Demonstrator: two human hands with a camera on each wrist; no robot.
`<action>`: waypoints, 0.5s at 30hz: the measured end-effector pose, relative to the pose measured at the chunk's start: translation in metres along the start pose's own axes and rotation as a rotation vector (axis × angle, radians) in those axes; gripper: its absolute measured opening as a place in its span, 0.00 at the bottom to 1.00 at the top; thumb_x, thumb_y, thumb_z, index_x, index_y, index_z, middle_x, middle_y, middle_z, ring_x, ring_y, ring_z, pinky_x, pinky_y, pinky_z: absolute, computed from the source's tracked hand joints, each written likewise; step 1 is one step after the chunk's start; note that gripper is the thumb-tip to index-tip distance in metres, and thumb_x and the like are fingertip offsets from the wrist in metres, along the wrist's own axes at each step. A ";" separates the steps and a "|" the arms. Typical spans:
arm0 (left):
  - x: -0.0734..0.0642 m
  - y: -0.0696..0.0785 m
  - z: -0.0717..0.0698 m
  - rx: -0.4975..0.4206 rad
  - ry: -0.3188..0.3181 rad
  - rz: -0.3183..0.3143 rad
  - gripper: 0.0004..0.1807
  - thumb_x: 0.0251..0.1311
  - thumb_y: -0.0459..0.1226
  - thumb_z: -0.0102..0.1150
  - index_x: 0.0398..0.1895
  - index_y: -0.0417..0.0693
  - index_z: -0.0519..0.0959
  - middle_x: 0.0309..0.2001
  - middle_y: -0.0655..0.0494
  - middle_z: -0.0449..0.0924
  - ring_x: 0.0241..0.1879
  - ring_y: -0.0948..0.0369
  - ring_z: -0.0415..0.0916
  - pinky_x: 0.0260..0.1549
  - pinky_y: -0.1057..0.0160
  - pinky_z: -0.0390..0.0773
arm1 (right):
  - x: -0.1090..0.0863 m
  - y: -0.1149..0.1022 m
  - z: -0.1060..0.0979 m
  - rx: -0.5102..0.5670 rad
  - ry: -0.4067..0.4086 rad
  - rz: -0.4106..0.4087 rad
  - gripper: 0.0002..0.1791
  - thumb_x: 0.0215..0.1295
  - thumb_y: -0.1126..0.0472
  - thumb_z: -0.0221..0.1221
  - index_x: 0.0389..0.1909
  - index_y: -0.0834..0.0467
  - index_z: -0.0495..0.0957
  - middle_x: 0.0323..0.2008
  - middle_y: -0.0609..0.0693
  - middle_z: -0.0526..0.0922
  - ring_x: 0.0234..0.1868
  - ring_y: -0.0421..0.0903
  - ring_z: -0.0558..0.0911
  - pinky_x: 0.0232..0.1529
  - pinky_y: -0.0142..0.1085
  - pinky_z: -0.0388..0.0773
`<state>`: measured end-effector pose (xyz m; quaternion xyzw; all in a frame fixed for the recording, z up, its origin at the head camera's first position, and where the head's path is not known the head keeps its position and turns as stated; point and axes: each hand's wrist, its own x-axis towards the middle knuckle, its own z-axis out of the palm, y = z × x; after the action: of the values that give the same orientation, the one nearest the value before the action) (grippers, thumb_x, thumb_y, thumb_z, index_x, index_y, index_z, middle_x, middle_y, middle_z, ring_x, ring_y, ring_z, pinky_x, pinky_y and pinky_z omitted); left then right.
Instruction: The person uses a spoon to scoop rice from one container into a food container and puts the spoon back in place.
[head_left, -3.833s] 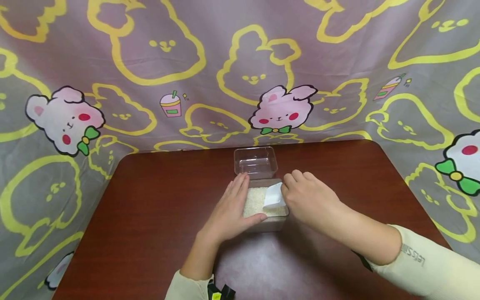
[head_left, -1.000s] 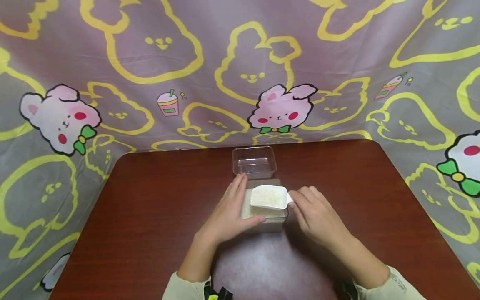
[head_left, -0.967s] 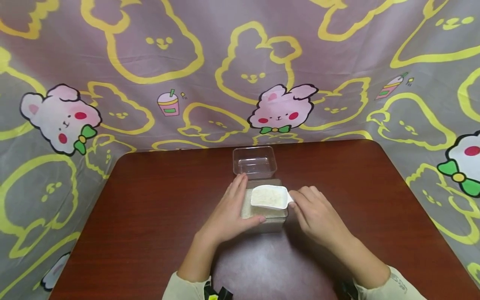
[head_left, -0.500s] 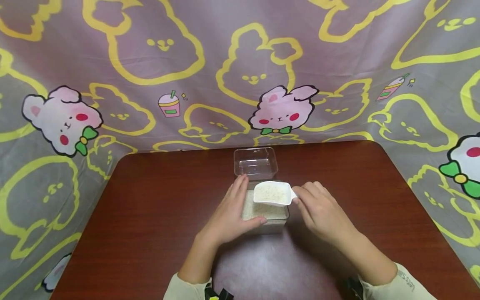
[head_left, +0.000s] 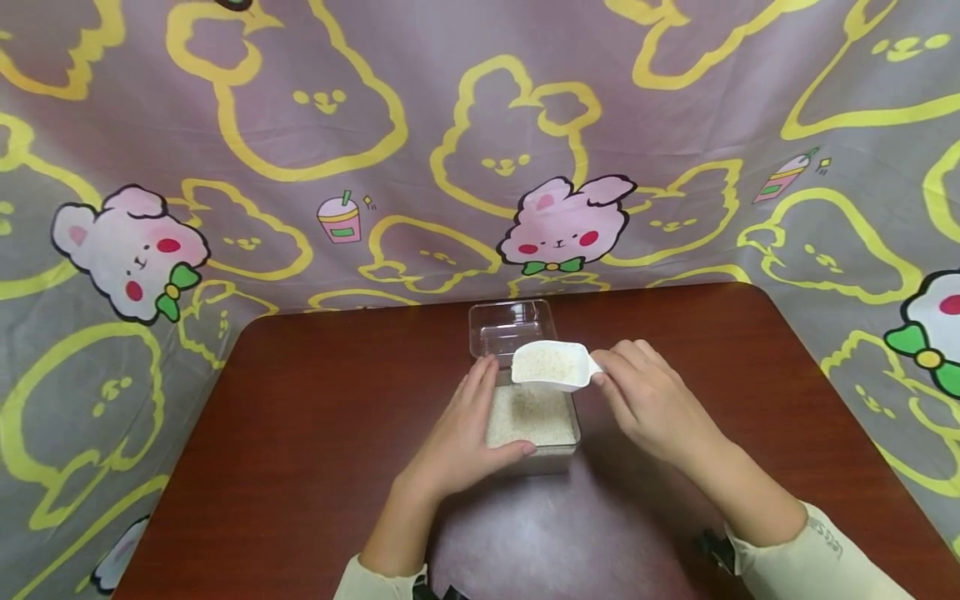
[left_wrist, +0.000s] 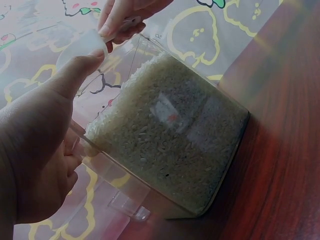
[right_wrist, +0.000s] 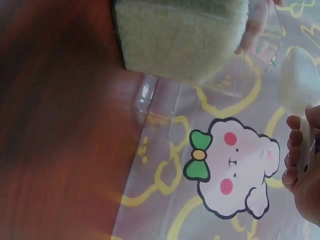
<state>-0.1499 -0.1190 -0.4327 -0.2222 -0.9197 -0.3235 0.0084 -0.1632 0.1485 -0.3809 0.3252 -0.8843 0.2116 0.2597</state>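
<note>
A clear rectangular container full of white rice stands mid-table. My left hand rests along its left side, fingers straight and thumb over the near rim. The left wrist view shows the rice through the wall, heaped close to the rim on one side. My right hand pinches the handle of a white plastic scoop between thumb and fingers. Rice fills the scoop, which is held level above the container's far edge. From the right wrist, the scoop shows from its underside, raised past the container's rim.
Right behind the rice container, a second clear rectangular container stands empty, its near edge partly overlapped by the scoop. A brown wooden table lies beneath everything. Cartoon-printed cloth hangs behind and along both sides.
The scoop dipped in the rice earlier, then came up filled. Since then my right hand has raised it and moved it away from me, toward the second container. My left hand stays in place.
</note>
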 end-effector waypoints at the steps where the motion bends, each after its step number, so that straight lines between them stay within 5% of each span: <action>1: 0.000 0.000 0.000 -0.001 0.000 0.000 0.62 0.50 0.65 0.63 0.79 0.46 0.44 0.79 0.55 0.42 0.78 0.57 0.41 0.73 0.50 0.54 | 0.003 0.001 0.000 0.000 0.001 0.001 0.09 0.63 0.64 0.59 0.43 0.60 0.79 0.34 0.48 0.77 0.38 0.46 0.72 0.38 0.39 0.70; 15: 0.000 -0.002 0.000 0.012 -0.010 -0.001 0.62 0.51 0.66 0.62 0.80 0.47 0.43 0.80 0.56 0.40 0.78 0.58 0.40 0.73 0.50 0.54 | 0.029 0.039 0.028 0.005 -0.027 0.043 0.07 0.68 0.63 0.57 0.42 0.62 0.78 0.32 0.51 0.75 0.37 0.50 0.71 0.39 0.42 0.69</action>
<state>-0.1503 -0.1204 -0.4336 -0.2232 -0.9218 -0.3168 0.0049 -0.2179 0.1472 -0.3938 0.3097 -0.8940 0.2149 0.2423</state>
